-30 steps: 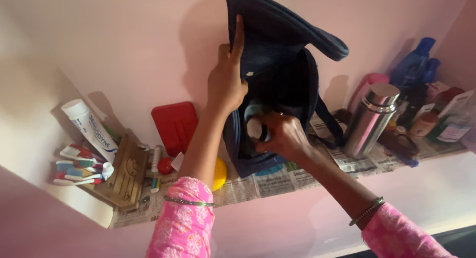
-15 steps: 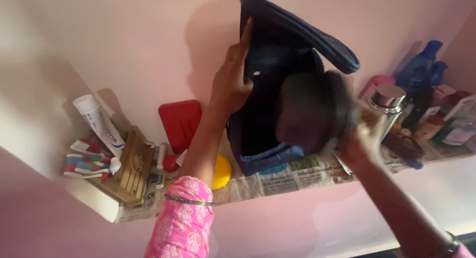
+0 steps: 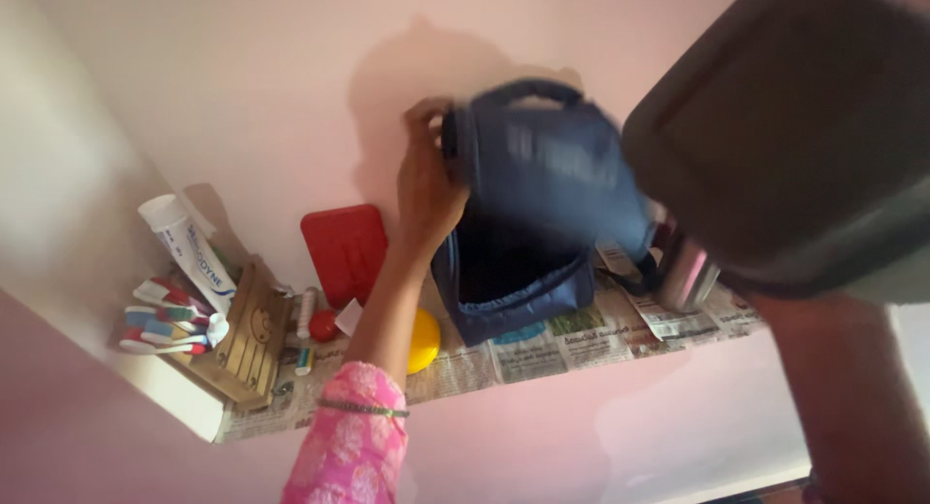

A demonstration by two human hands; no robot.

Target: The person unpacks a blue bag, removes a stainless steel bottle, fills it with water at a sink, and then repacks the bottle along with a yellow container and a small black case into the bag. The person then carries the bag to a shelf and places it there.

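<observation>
Lunch bag (image 3: 528,223), dark blue fabric, sits on the newspaper-lined shelf (image 3: 542,354) against the pink wall, mouth open toward the camera, lid flap blurred and folded over the top. Left hand (image 3: 426,180) is at the bag's upper left edge, fingers (image 3: 426,112) clenched on the flap rim near the handle; pink patterned sleeve and thin bangle on that arm.

Dark container (image 3: 790,141), rounded-rectangular with a recessed face, fills the upper right of the view, very close to the lens and blurred. Right forearm rises under it at lower right; the right hand itself is hidden behind the container, so can't tell how its fingers sit.

Steel flask (image 3: 690,276) stands just right of the bag, partly hidden by the container.

Left of the bag on the shelf:
- yellow ball (image 3: 423,341), partly behind the left forearm
- red soap case (image 3: 342,252) leaning on the wall
- small red round thing (image 3: 324,325) beside a white tube
- wooden slatted holder (image 3: 242,335)
- toothpaste tube (image 3: 186,252) tilted against the wall
- toothbrushes (image 3: 170,320) stacked at the far left end
</observation>
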